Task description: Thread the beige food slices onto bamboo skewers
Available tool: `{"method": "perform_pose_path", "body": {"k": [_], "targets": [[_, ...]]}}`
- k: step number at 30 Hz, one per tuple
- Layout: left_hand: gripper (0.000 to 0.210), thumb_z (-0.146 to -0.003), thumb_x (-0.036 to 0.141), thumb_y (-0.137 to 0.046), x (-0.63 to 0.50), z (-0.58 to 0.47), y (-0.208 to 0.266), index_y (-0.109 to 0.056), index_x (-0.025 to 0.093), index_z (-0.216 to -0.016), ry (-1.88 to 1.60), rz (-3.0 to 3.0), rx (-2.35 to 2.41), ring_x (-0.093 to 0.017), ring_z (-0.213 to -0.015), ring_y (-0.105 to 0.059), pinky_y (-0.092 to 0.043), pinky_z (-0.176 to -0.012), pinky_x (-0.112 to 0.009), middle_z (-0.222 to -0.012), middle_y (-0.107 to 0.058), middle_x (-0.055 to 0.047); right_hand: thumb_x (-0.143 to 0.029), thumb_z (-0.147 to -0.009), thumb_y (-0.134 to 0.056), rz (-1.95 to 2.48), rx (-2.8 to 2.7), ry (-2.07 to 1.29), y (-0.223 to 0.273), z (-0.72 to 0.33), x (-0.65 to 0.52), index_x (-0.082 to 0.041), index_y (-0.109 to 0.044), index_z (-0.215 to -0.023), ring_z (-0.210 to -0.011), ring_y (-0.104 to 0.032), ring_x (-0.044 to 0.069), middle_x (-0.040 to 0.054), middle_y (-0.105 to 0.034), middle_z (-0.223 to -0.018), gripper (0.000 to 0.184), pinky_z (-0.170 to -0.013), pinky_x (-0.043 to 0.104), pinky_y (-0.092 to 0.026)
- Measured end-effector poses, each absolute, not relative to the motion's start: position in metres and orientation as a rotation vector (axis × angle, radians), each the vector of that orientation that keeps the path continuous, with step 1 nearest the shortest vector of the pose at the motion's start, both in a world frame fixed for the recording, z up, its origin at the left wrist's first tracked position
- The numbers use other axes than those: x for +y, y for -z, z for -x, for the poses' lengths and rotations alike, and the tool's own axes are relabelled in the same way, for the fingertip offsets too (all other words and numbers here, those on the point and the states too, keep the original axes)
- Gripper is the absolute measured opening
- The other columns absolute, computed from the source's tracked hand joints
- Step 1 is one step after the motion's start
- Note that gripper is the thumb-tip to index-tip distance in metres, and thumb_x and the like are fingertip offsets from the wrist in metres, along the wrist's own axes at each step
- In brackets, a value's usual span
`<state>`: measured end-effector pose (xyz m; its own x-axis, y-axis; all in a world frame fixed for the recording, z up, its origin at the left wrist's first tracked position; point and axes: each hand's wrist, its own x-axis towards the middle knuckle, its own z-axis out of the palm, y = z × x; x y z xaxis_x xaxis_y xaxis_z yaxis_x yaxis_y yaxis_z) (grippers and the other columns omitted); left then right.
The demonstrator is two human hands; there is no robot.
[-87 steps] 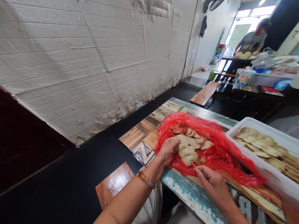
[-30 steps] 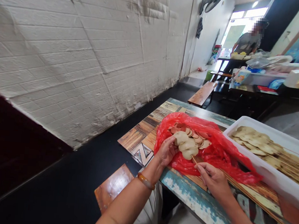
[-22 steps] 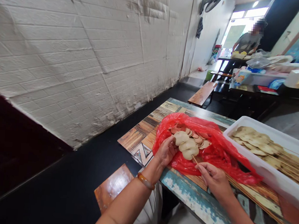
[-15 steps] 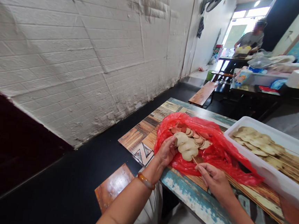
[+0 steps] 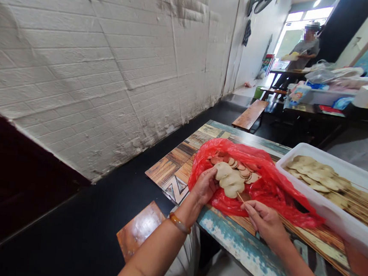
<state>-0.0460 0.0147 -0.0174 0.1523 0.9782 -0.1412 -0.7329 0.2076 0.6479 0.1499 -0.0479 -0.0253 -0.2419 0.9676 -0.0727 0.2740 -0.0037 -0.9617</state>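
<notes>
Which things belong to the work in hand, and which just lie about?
In use:
thin wooden skewer
pale round slices
crumpled red plastic bag
white rectangular plastic tray loaded with skewers
wood-patterned table

Apparently unrelated:
narrow brown wooden bench
dark wall fan
crumpled clear plastic bag

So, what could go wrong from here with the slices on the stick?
The pale slices could tear or slip, as several overlap on one thin stick. The stick's far tip is hidden, so it might prick the left grip pinching the slices. Folds of the red bag lie close to the stick and might snag it.
</notes>
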Motion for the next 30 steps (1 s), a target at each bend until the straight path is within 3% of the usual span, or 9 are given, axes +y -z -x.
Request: {"method": "perform_pose_path", "body": {"k": [4, 12, 22, 30], "targets": [[0.031, -0.070, 0.028, -0.070, 0.013, 0.047, 0.016, -0.065, 0.012, -0.096, -1.295, -0.509, 0.606, -0.014, -0.068, -0.061, -0.048, -0.073, -0.028, -0.077, -0.067, -0.005, -0.053, -0.083, -0.048, 1.337, -1.621, -1.209, 0.024, -0.150, -0.049, -0.015, -0.061, -0.084, -0.041, -0.036, 0.009, -0.0079, -0.036, -0.046, 0.040, -0.042, 0.022, -0.028], [0.029, -0.077, 0.041, -0.060, 0.015, 0.050, 0.013, -0.064, 0.013, -0.081, -1.234, -0.414, 0.579, -0.013, -0.062, -0.060, -0.049, -0.071, -0.029, -0.070, -0.063, -0.004, -0.044, -0.083, -0.049, 1.374, -1.721, -0.896, 0.017, -0.152, -0.050, -0.018, -0.065, -0.083, -0.046, -0.046, 0.011, -0.0030, -0.049, -0.051, 0.031, -0.043, 0.022, -0.035], [0.031, -0.080, 0.044, -0.056, 0.016, 0.051, 0.015, -0.064, 0.014, -0.083, -1.228, -0.402, 0.568, -0.015, -0.067, -0.062, -0.048, -0.073, -0.030, -0.072, -0.065, -0.006, -0.045, -0.086, -0.048, 1.349, -1.647, -1.062, 0.028, -0.155, -0.048, -0.016, -0.062, -0.092, -0.045, -0.040, 0.011, -0.0061, -0.040, -0.049, 0.033, -0.043, 0.023, -0.032], [0.032, -0.079, 0.043, -0.058, 0.016, 0.049, 0.014, -0.065, 0.014, -0.091, -1.218, -0.412, 0.601, -0.016, -0.070, -0.062, -0.048, -0.074, -0.030, -0.075, -0.066, -0.007, -0.044, -0.085, -0.049, 1.335, -1.645, -1.079, 0.028, -0.154, -0.048, -0.016, -0.064, -0.088, -0.043, -0.039, 0.010, -0.0064, -0.040, -0.048, 0.033, -0.042, 0.022, -0.031]]}}
